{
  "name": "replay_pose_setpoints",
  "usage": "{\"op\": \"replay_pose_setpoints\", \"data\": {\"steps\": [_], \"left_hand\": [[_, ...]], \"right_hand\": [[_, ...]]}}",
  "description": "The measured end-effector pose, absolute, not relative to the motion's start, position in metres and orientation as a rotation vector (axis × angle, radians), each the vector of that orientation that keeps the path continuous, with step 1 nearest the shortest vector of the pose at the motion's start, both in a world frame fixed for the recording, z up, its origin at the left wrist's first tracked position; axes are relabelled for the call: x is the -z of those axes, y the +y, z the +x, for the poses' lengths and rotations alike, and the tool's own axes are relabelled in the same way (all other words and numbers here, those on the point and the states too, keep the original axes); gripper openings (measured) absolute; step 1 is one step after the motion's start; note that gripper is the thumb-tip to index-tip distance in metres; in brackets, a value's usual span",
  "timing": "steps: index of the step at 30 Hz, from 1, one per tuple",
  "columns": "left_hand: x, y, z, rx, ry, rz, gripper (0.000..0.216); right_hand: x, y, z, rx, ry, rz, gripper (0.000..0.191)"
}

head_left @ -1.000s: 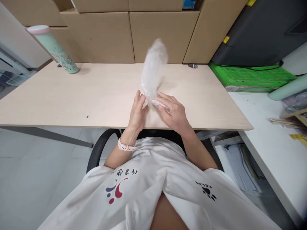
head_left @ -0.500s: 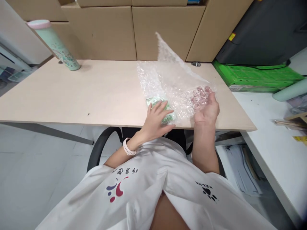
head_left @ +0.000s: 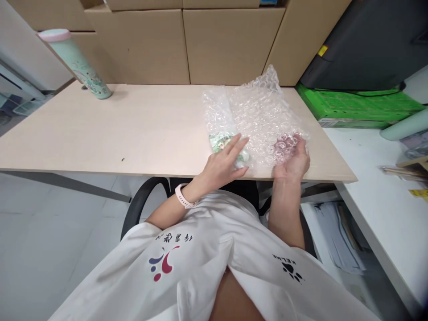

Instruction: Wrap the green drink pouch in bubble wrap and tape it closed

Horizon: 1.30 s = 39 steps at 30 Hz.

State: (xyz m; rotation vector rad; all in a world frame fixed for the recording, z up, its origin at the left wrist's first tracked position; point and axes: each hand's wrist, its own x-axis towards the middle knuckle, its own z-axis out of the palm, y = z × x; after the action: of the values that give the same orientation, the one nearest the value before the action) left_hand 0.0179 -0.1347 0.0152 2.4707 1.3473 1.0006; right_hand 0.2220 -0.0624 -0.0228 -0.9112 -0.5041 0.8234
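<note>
A sheet of clear bubble wrap (head_left: 256, 109) spreads over the desk's right part, its far corner raised off the desktop. At its left side lies a flat item with a green and white print (head_left: 220, 141), partly under a fold of the wrap; its kind I cannot tell. My left hand (head_left: 224, 162) rests over this item with fingers stretched and apart. My right hand (head_left: 294, 160) holds the near right edge of the wrap, palm up; its fingers show blurred and pinkish through the bubbles.
A mint green tumbler (head_left: 82, 67) with a pink-rimmed lid stands at the desk's back left. Cardboard boxes (head_left: 150, 47) line the back edge. To the right are a green package (head_left: 354, 109) under a black device (head_left: 374, 49) and a white side table (head_left: 368, 178).
The raised flap of bubble wrap has come down and swung right. The wrap, the printed item and my left hand have shifted slightly right. My right hand has moved a little nearer to me.
</note>
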Motion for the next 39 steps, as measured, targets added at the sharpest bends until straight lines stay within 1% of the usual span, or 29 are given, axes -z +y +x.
{"op": "replay_pose_setpoints", "data": {"steps": [3, 6, 10, 13, 15, 17, 18, 20, 22, 24, 26, 28, 29, 32, 33, 35, 37, 39], "left_hand": [[-0.005, -0.138, 0.005, -1.472, 1.366, 2.267, 0.055], [0.012, -0.146, -0.015, -1.764, 1.498, 2.084, 0.045], [0.027, -0.159, -0.045, -1.985, 1.755, 1.633, 0.053], [0.022, -0.171, -0.060, -1.968, 1.992, 1.457, 0.056], [0.014, -0.177, -0.064, -1.966, 2.126, 1.553, 0.054], [0.007, -0.179, -0.063, -1.910, 2.112, 1.810, 0.050], [0.005, -0.178, -0.060, -1.821, 2.052, 1.959, 0.046], [0.004, -0.170, -0.053, -1.528, 1.930, 2.182, 0.040], [0.006, -0.157, -0.042, -1.236, 1.910, 2.275, 0.037], [0.007, -0.143, -0.032, -1.104, 1.929, 2.288, 0.038], [0.008, -0.132, -0.024, -1.141, 1.901, 2.248, 0.029], [0.007, -0.128, -0.019, -1.280, 1.844, 2.115, 0.017], [0.006, -0.128, -0.017, -1.362, 1.809, 2.006, 0.014], [0.002, -0.130, -0.014, -1.616, 1.654, 1.627, 0.020], [0.002, -0.130, -0.013, -1.704, 1.590, 1.516, 0.020], [0.002, -0.128, -0.012, -1.874, 1.462, 1.308, 0.020], [0.004, -0.124, -0.014, -1.999, 1.354, 1.103, 0.020], [0.007, -0.120, -0.023, -2.062, 1.292, 0.959, 0.020]], "right_hand": [[0.023, -0.063, 0.223, -0.820, -0.508, -0.934, 0.030], [0.025, -0.062, 0.223, -0.772, -0.540, -0.955, 0.031], [0.027, -0.063, 0.217, -0.687, -0.558, -0.958, 0.031], [0.025, -0.067, 0.210, -0.657, -0.556, -0.962, 0.035], [0.022, -0.070, 0.208, -0.643, -0.550, -0.963, 0.035], [0.020, -0.072, 0.209, -0.631, -0.536, -0.962, 0.034], [0.019, -0.072, 0.211, -0.619, -0.525, -0.963, 0.033], [0.017, -0.071, 0.222, -0.580, -0.495, -0.969, 0.031], [0.017, -0.071, 0.237, -0.519, -0.467, -0.993, 0.026], [0.016, -0.072, 0.256, -0.466, -0.453, -1.034, 0.025], [0.014, -0.078, 0.272, -0.436, -0.484, -1.076, 0.024], [0.009, -0.090, 0.283, -0.307, -0.594, -1.138, 0.022], [0.005, -0.098, 0.285, -0.176, -0.672, -1.179, 0.024], [-0.008, -0.122, 0.277, 0.355, -0.926, -1.307, 0.044], [-0.011, -0.128, 0.270, 0.418, -1.007, -1.323, 0.044], [-0.014, -0.133, 0.251, 0.305, -1.193, -1.323, 0.038], [-0.013, -0.130, 0.225, 0.013, -1.490, -1.283, 0.035], [-0.008, -0.122, 0.197, -0.148, -1.715, -1.210, 0.035]]}}
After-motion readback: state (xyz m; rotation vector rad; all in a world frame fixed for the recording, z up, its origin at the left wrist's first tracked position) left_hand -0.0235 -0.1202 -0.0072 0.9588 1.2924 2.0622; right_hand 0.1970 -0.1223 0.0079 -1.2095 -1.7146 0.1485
